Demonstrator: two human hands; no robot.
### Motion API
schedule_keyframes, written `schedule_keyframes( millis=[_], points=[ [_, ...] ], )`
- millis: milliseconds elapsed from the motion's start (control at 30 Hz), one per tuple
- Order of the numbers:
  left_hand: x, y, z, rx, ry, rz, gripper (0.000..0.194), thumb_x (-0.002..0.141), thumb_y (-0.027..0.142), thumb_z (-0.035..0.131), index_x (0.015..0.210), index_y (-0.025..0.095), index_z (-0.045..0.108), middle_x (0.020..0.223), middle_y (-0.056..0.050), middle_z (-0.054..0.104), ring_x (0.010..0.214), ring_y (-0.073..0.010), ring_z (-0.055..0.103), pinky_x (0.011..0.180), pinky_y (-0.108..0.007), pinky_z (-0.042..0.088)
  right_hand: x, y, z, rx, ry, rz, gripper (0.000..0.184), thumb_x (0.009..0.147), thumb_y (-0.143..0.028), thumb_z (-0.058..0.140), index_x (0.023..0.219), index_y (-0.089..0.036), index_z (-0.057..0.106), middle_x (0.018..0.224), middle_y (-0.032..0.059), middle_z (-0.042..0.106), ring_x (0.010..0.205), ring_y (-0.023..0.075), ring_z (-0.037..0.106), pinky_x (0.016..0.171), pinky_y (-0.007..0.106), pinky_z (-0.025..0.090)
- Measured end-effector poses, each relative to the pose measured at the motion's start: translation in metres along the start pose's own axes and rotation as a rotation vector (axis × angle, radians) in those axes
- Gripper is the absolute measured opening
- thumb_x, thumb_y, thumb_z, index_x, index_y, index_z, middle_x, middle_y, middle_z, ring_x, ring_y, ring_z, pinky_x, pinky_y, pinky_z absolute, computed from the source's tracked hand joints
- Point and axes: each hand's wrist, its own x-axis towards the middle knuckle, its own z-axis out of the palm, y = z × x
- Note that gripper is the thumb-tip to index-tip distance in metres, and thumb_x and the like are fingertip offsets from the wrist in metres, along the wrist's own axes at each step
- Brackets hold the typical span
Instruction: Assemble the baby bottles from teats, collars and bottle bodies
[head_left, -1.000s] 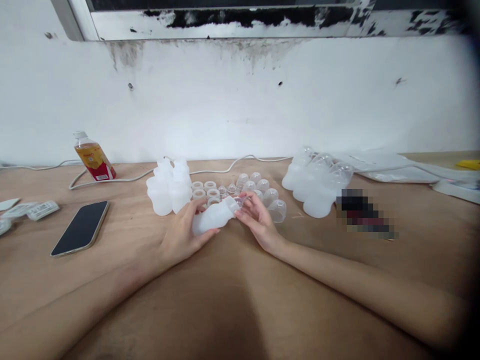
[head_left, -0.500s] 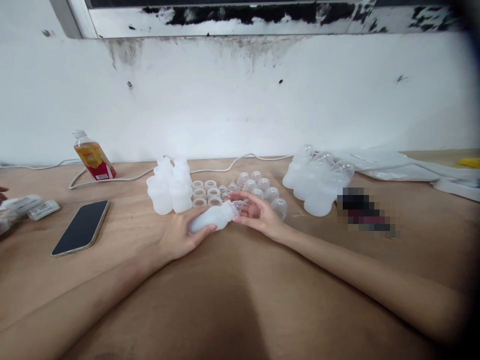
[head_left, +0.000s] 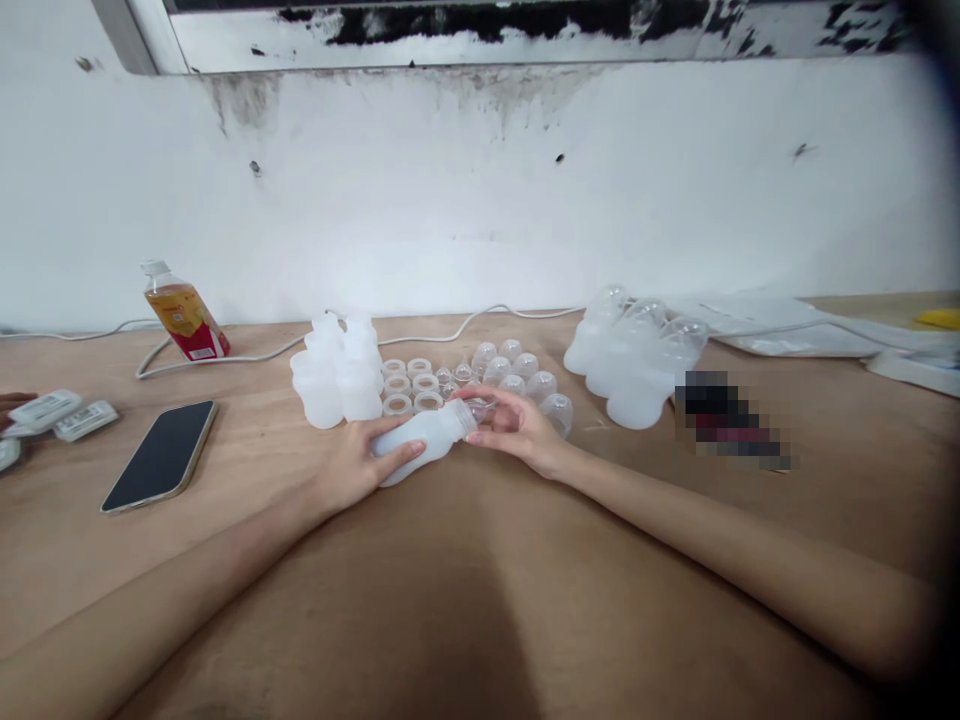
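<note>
My left hand [head_left: 358, 465] is wrapped round a frosted white baby bottle [head_left: 431, 443], which lies tilted with its neck towards the right. A clear nipple [head_left: 481, 408] sits at the bottle's neck, inside a screw collar. Around that end close the fingers and thumb of my right hand [head_left: 529, 437], partly hiding the nipple. Just behind the hands lie white collar rings [head_left: 397, 404] in rows, a few loose nipples [head_left: 462, 373] and several clear domed caps [head_left: 541, 385]. Frosted bottle bodies [head_left: 324, 388] stand grouped to the left. Capped bottles [head_left: 636, 385] stand grouped to the right.
A phone [head_left: 160, 455] lies on the wooden table [head_left: 420, 620] at left, near a drink bottle [head_left: 185, 312]. Another person's hand [head_left: 11, 405] touches small white packs [head_left: 46, 408] at the left edge. A white cable [head_left: 480, 322] runs along the wall; plastic bags [head_left: 780, 328] lie at right.
My left thumb has shifted slightly back along the bottle, and the bottle sits a little lower at its base. My right hand stays at the nipple end. The other person's hand has moved slightly at left.
</note>
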Motion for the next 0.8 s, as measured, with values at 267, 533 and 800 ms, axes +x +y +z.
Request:
schedule_keyframes(
  millis=[267,533,800],
  points=[
    [-0.002,-0.002,0.004,0.244,0.139,0.225,0.041,0.072,0.04,0.055,0.108,0.021,0.052,0.101,-0.003,0.058,0.093,-0.0182,0.053,0.082,-0.031,0.042,-0.001,0.001,-0.001,-0.477,0.121,0.022,0.027,0.066,-0.036,0.061,0.085,-0.019,0.052,0.074,0.0009,0.059,0.062,0.0115,0.055,0.058,0.026,0.045],
    [-0.001,-0.003,0.005,0.268,0.154,0.244,0.041,0.073,0.04,0.054,0.11,0.022,0.05,0.104,-0.003,0.056,0.097,-0.0178,0.051,0.086,-0.031,0.041,-0.006,-0.01,0.006,-0.76,0.148,-0.072,0.024,0.083,-0.037,0.038,0.093,-0.019,0.05,0.083,0.0051,0.058,0.068,0.0143,0.055,0.061,0.029,0.043],
    [-0.002,-0.006,0.004,0.276,0.16,0.296,0.041,0.073,0.038,0.054,0.111,0.022,0.049,0.105,-0.003,0.056,0.097,-0.0181,0.051,0.085,-0.031,0.041,-0.002,-0.013,0.001,-0.663,-0.033,-0.073,0.026,0.079,-0.038,0.046,0.092,-0.017,0.053,0.089,0.0065,0.06,0.066,0.0119,0.057,0.053,0.023,0.044]
  ],
)
